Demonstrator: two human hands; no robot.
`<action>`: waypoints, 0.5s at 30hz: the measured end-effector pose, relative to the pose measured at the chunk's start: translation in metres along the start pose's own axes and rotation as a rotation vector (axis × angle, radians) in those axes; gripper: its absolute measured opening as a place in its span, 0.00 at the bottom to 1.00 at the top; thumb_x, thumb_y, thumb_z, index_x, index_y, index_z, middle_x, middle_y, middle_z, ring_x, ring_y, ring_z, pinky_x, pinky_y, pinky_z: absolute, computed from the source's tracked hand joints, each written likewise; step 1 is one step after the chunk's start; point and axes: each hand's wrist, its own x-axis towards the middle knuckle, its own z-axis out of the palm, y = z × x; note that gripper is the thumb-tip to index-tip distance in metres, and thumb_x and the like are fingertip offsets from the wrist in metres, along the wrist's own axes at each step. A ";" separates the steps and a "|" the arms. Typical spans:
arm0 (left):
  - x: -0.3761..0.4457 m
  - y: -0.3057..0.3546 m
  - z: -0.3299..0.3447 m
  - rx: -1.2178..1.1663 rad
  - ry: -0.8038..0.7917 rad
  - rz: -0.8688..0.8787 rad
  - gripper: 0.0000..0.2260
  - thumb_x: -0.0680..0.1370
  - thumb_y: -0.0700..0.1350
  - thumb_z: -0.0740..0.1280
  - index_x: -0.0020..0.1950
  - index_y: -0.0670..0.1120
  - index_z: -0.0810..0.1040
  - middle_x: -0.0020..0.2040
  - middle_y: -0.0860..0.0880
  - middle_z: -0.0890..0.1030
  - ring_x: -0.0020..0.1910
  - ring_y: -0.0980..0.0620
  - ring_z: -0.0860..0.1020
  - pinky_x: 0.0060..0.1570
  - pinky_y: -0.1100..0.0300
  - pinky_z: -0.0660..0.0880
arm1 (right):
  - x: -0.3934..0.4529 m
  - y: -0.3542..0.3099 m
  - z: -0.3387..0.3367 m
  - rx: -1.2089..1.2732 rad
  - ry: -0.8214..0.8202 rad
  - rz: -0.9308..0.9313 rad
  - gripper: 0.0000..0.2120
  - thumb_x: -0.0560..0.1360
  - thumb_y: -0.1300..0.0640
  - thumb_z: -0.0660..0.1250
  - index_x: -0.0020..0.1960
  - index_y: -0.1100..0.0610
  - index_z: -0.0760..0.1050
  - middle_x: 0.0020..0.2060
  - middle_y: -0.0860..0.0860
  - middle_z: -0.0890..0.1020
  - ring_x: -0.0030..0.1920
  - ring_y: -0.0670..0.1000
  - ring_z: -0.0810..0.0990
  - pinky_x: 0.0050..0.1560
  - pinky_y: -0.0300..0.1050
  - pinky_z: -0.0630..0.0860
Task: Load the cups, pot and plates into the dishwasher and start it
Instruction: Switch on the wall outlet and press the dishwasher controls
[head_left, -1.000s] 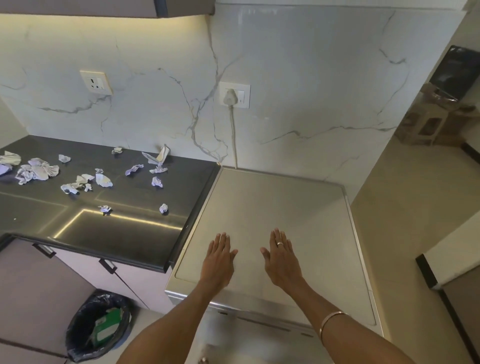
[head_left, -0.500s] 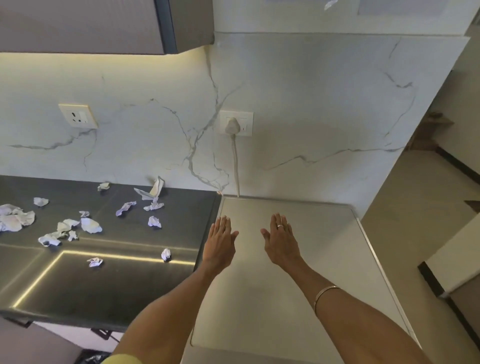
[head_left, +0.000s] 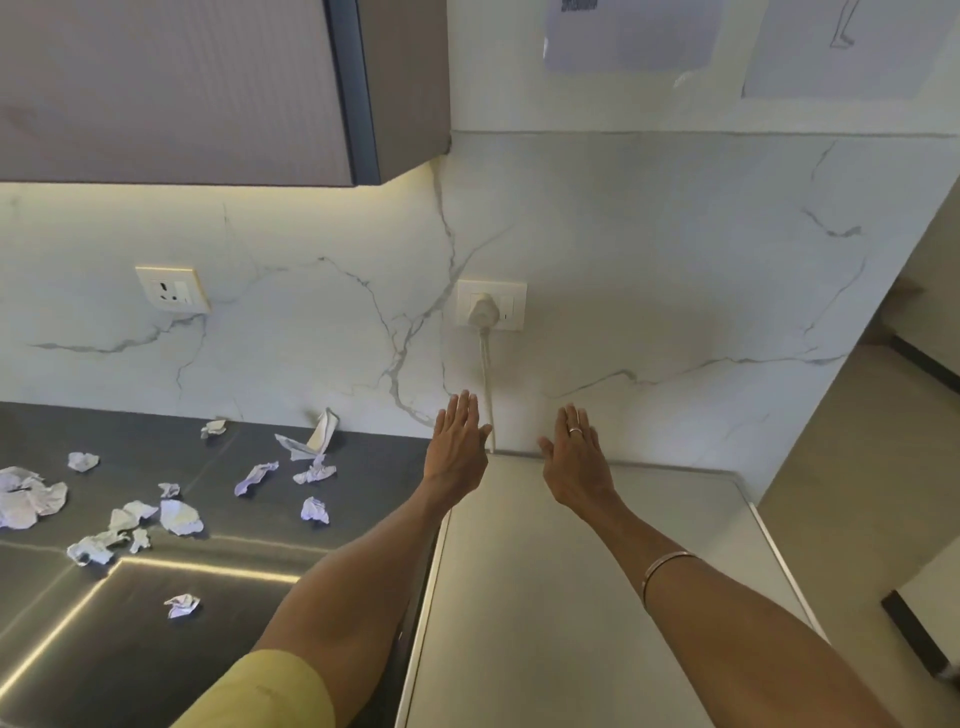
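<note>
Head view: my left hand (head_left: 457, 447) and right hand (head_left: 576, 454) hover flat, grip wide, above the grey steel dishwasher top (head_left: 597, 597); probably best to reach below it for the unseen door.

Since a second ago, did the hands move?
Yes. Both the left hand and right hand went forward over the steel top, toward the wall socket.
</note>
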 end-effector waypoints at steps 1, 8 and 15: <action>0.012 0.003 -0.003 0.009 0.023 0.020 0.24 0.86 0.46 0.48 0.80 0.40 0.48 0.81 0.42 0.46 0.80 0.46 0.43 0.78 0.51 0.42 | 0.007 0.001 -0.003 -0.006 0.008 -0.003 0.30 0.84 0.48 0.46 0.79 0.64 0.46 0.79 0.59 0.50 0.79 0.57 0.45 0.78 0.51 0.46; 0.083 0.032 -0.019 -0.012 0.159 0.001 0.25 0.85 0.47 0.50 0.81 0.43 0.48 0.81 0.43 0.54 0.79 0.43 0.53 0.77 0.49 0.55 | 0.053 0.010 -0.025 -0.051 0.048 -0.030 0.30 0.84 0.49 0.48 0.79 0.64 0.46 0.79 0.59 0.50 0.79 0.57 0.46 0.78 0.51 0.47; 0.124 0.048 -0.018 0.054 0.222 -0.080 0.27 0.84 0.46 0.54 0.81 0.47 0.47 0.46 0.43 0.81 0.32 0.47 0.78 0.37 0.51 0.80 | 0.084 0.021 -0.031 -0.058 0.078 -0.021 0.30 0.84 0.49 0.49 0.79 0.64 0.46 0.79 0.59 0.50 0.79 0.57 0.46 0.78 0.51 0.48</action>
